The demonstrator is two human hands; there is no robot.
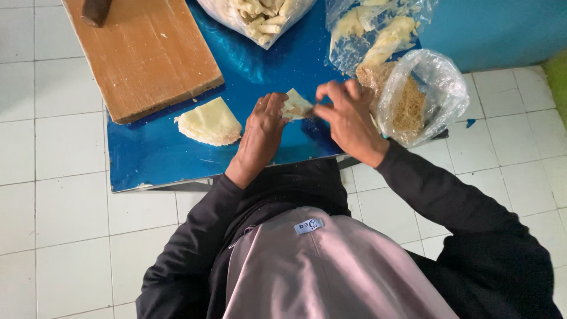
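Both hands meet over the near edge of the blue table (153,159), working one pale wrapper (295,105) between them. The left hand (260,133) lies knuckles-up, its fingers curled down onto the wrapper's left side, so that part of the sheet is hidden under them. The right hand (348,118) comes in from the other side with fingers bent and drawn close together, the fingertips pinching the wrapper's right edge. So both grips are closed on the same piece, and a folded corner of it sticks up between the two hands. Whether anything is tucked inside the fold I cannot tell.

Just left of the left hand, apart from it, a stack of wrappers (209,123) sits flat on the table, shaped like a quarter round with a ragged curved edge. Behind that lies a wooden board (147,53), angled across the far left corner.

Right beside the right hand stands an open clear bag of crumbs (413,100), its mouth turned toward the person. Farther back are a second clear bag (378,32) with pale sheets inside, and a bag of rolls (263,18) at the top edge. The floor (53,195) around is white tile.
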